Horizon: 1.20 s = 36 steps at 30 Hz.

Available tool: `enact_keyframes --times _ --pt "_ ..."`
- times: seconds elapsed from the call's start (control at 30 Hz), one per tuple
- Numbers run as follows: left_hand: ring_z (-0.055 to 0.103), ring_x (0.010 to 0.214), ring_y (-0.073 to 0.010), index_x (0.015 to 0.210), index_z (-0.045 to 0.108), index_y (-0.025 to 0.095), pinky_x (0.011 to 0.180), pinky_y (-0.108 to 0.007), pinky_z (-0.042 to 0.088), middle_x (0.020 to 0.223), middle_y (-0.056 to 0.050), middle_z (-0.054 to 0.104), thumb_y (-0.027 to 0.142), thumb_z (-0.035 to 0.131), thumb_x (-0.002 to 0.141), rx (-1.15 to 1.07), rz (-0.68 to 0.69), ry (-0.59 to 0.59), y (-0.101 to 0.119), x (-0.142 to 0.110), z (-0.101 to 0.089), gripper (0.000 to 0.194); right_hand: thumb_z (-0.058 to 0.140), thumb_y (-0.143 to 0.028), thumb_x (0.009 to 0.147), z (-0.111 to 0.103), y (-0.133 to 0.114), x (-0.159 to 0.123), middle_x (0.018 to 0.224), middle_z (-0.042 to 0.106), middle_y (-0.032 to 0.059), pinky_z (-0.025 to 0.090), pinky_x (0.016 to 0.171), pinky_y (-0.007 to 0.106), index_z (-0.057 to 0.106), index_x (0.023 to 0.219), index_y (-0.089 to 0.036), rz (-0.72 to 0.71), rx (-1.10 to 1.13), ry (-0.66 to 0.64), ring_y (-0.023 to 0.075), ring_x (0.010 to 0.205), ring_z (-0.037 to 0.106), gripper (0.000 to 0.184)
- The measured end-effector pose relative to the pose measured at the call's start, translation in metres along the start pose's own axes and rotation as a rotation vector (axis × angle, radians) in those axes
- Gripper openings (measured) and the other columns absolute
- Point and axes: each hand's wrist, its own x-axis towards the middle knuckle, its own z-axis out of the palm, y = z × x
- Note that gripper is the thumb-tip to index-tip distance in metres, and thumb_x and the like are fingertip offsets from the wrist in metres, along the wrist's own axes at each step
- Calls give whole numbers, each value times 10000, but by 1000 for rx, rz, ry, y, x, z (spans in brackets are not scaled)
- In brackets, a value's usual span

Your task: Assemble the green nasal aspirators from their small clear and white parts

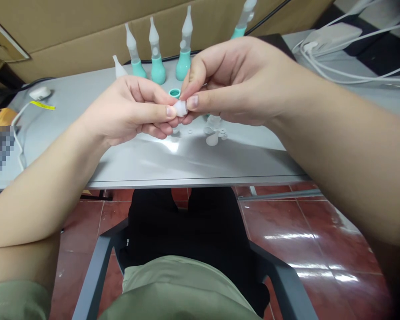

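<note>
Both my hands meet above the grey table (pixel 186 164). My left hand (pixel 133 109) and my right hand (pixel 230 80) pinch one small translucent white plastic piece (pixel 180 108) between thumbs and fingertips. Just behind the fingers lies a teal ring (pixel 174 93). Under my right hand a few small clear parts (pixel 215 133) lie on the table. Further back stand several teal-bulbed droppers with clear conical tips (pixel 158 58), upright in a row.
A loose clear tip (pixel 119 67) stands left of the row. Cardboard boxes (pixel 70 31) wall the back. White cables and an adapter (pixel 333 38) lie at the right, a white device with a cord (pixel 40 92) at the left. A chair and red floor tiles show below.
</note>
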Motion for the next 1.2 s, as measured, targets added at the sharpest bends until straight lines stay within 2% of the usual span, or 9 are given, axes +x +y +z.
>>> enact_keyframes --times 0.1,0.27,0.37,0.53,0.7,0.83,0.97,1.1,1.2 --pt "847 608 -83 811 960 162 629 -116 709 775 1 880 -102 863 1086 -8 -5 27 1 2 -2 394 1166 -331 847 6 -3 0 960 929 -42 801 832 274 930 887 -381 -35 11 35 200 925 952 245" --pt "889 698 -81 827 967 175 648 -95 706 800 -5 898 36 860 1165 -133 26 30 0 10 -6 381 1160 -300 931 16 -1 -1 945 895 -35 798 834 285 942 897 -371 -252 -141 310 195 898 909 231" --pt "882 689 -71 832 980 177 647 -82 689 807 -8 908 27 811 1182 -166 30 38 1 11 -5 417 1172 -366 966 15 1 -3 985 920 -30 756 823 301 967 931 -392 -328 -281 383 200 891 885 210" --pt "875 665 -72 840 987 174 647 -93 695 798 2 900 3 801 1180 -173 34 40 1 10 -3 424 1136 -312 1025 9 2 -6 1049 935 3 753 882 315 972 972 -379 -347 -375 335 221 974 914 185" --pt "885 671 -80 832 970 164 632 -106 699 766 12 879 -37 746 1204 -153 44 48 -1 10 -3 479 984 -264 1101 5 10 -1 1020 877 -31 745 847 239 907 1034 -334 -383 -347 256 151 922 885 123" --pt "889 680 -88 827 947 152 633 -111 696 760 10 862 -10 795 1217 -148 41 54 -1 11 -4 448 958 -292 1103 3 14 2 1027 853 -24 706 802 224 822 1042 -326 -377 -391 211 145 898 856 152" --pt "867 651 -68 815 959 158 634 -105 690 760 13 864 -36 763 1216 -140 45 29 -1 11 -5 487 903 -324 1120 1 15 2 1066 833 -7 713 836 258 779 1062 -328 -361 -402 198 157 918 841 137" --pt "871 658 -63 832 978 173 633 -101 695 768 27 879 -32 759 1214 -144 61 21 -1 10 -5 486 842 -248 1123 -1 17 3 1062 835 -27 675 812 236 774 1100 -348 -419 -513 194 140 945 838 123" --pt "883 670 -65 816 970 188 638 -91 690 755 38 875 -30 764 1221 -134 41 44 0 10 -3 504 808 -203 1152 -1 16 1 1100 864 -33 677 839 247 825 1148 -354 -421 -591 259 138 943 842 152"
